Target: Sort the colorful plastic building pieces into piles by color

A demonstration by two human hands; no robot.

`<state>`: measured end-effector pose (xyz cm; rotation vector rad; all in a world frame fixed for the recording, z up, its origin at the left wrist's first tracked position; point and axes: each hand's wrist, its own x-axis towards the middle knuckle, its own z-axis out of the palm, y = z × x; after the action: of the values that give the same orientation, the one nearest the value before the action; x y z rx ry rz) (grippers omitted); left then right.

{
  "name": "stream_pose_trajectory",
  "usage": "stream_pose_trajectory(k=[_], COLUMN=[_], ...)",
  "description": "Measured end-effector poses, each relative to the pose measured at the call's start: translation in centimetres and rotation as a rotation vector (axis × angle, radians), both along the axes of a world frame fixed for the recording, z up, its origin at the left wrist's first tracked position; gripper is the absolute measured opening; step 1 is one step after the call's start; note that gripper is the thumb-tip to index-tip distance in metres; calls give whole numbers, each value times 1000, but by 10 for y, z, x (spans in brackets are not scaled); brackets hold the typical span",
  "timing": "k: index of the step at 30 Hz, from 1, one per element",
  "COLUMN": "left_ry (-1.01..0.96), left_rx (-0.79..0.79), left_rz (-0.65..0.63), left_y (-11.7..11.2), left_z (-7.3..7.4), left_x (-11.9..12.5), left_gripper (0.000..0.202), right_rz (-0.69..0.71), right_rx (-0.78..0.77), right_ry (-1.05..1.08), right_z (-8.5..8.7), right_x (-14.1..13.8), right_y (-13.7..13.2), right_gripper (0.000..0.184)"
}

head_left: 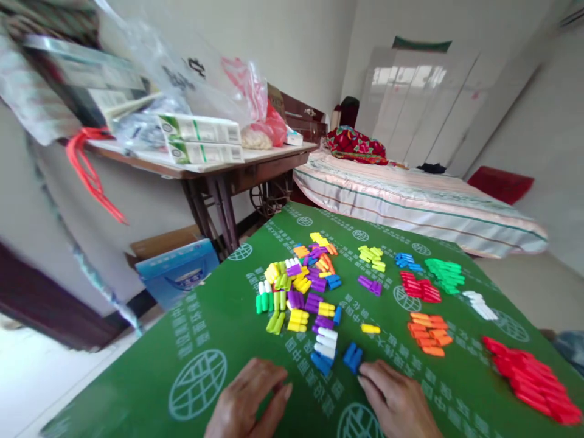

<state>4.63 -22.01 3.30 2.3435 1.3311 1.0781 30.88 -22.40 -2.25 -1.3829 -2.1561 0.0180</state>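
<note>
A mixed heap of small coloured plastic pieces (pixel 303 286) lies in the middle of the green table top (pixel 219 340). My left hand (pixel 249 398) rests flat on the green surface near the front edge, fingers stretched out and holding nothing. My right hand (pixel 395 401) lies beside it with its fingertips touching a small blue cluster (pixel 353 357). A blue and white group (pixel 325 350) sits just left of that cluster, and a single yellow piece (pixel 370 328) lies above it.
Sorted piles lie to the right: orange (pixel 427 334), red (pixel 531 378), a smaller red (pixel 420 288), green (pixel 446 274), white (pixel 480 304), blue (pixel 407 261), yellow-green (pixel 373 255), purple (pixel 370 284). A cluttered sewing table (pixel 205 164) stands left; a bed (pixel 410 201) lies behind.
</note>
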Motion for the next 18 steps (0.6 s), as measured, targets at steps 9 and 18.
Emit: stream_pose_trajectory(k=[9, 18], left_ry=[177, 546], left_rx=[-130, -347], left_rz=[274, 482], left_y=[25, 102], left_z=[-10, 0], left_x=[-25, -32], left_gripper=[24, 39], right_rz=[-133, -161], right_rx=[60, -11], right_ry=[198, 275], right_z=[-28, -18], right_x=[-3, -9], right_y=[7, 10], right_gripper=[20, 17])
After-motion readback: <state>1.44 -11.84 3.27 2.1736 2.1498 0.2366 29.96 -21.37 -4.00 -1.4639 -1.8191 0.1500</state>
